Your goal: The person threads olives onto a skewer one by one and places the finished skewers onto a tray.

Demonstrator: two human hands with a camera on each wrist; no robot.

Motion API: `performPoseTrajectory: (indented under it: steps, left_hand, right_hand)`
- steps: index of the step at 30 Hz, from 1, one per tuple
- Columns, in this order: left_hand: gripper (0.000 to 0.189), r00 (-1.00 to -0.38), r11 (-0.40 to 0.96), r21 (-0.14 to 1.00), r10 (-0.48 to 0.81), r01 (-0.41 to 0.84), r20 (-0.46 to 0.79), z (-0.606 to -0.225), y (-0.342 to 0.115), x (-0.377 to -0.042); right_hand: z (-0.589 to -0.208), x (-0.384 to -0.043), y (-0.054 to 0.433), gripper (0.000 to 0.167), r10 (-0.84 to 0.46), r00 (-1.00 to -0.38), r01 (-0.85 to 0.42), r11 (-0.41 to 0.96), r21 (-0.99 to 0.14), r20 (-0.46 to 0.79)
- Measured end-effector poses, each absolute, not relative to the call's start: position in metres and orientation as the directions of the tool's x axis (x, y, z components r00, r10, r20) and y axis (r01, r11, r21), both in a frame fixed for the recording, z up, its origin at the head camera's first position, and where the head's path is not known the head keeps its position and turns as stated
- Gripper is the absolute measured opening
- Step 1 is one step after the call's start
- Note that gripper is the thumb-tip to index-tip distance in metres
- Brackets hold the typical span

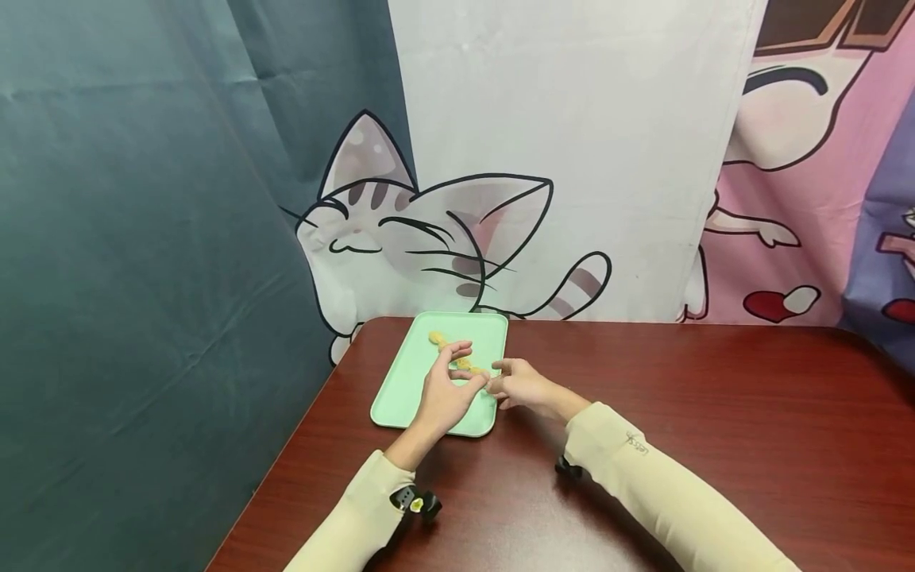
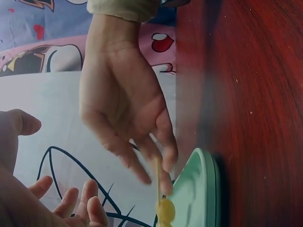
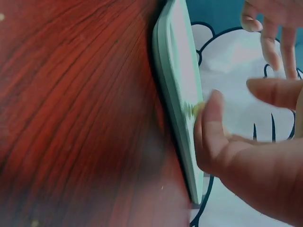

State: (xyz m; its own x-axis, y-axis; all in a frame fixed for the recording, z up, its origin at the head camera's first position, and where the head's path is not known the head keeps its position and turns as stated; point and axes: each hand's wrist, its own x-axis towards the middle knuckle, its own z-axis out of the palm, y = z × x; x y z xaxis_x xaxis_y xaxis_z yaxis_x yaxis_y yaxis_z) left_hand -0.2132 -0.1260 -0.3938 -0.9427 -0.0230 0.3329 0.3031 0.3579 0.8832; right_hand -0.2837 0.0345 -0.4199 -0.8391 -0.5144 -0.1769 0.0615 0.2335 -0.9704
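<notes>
On a mint-green tray lies a skewer of yellow, ball-like pieces, partly covered by my left hand. Its thin stick and yellow balls show in the left wrist view. My left hand is over the tray, thumb and fingers spread apart around air. At the tray's right edge, my right hand has bent fingers right by the stick end. In the right wrist view the right thumb stands apart from the fingers. Both hands come close together in the head view.
A dark red wooden table carries the tray near its far left corner. Behind it hangs a cloth printed with a cartoon cat. A grey-green curtain hangs along the left side. Dark wrist devices sit at both sleeve cuffs.
</notes>
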Motion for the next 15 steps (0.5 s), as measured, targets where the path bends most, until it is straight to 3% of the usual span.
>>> performPoseTrajectory:
  steps: [8,11,15]
  left_hand:
    - [0.051,-0.944,0.373,0.881,-0.033,0.292,0.327,-0.393,-0.125,-0.214]
    - [0.052,-0.942,0.376,0.876,-0.021,0.302,0.334,-0.389,-0.125,-0.216]
    - [0.05,-0.939,0.357,0.878,-0.003,0.319,0.343,-0.384,-0.126,-0.218]
  right_hand:
    - [-0.42,-0.275,0.014,0.053,-0.729,-0.674,0.048,0.12,-0.992,-0.121]
    - [-0.418,-0.274,0.014,0.054,-0.732,-0.676,0.015,0.094,-0.995,-0.079]
    - [-0.416,-0.276,0.03,0.052,-0.673,-0.738,-0.035,0.107,-0.994,-0.046]
